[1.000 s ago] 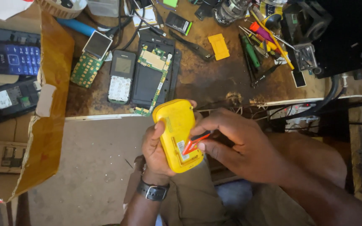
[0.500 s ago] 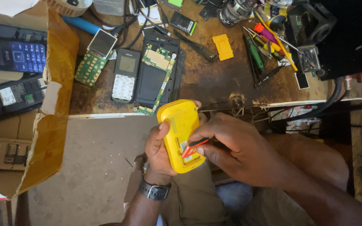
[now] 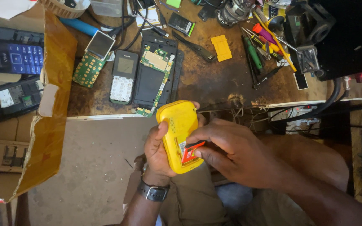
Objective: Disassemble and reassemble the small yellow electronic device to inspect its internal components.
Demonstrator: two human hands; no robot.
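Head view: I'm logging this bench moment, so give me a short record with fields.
Left hand: grips the yellow phone shell from its side
Right hand: fingertips press a small red card against the shell
Wrist: dark watch on the left
Bench: grey keypad phone, bare circuit board, yellow cover, screwdrivers

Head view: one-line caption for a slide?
Left hand grips a yellow device while the right hand presses a red card against it, above a cluttered repair bench.
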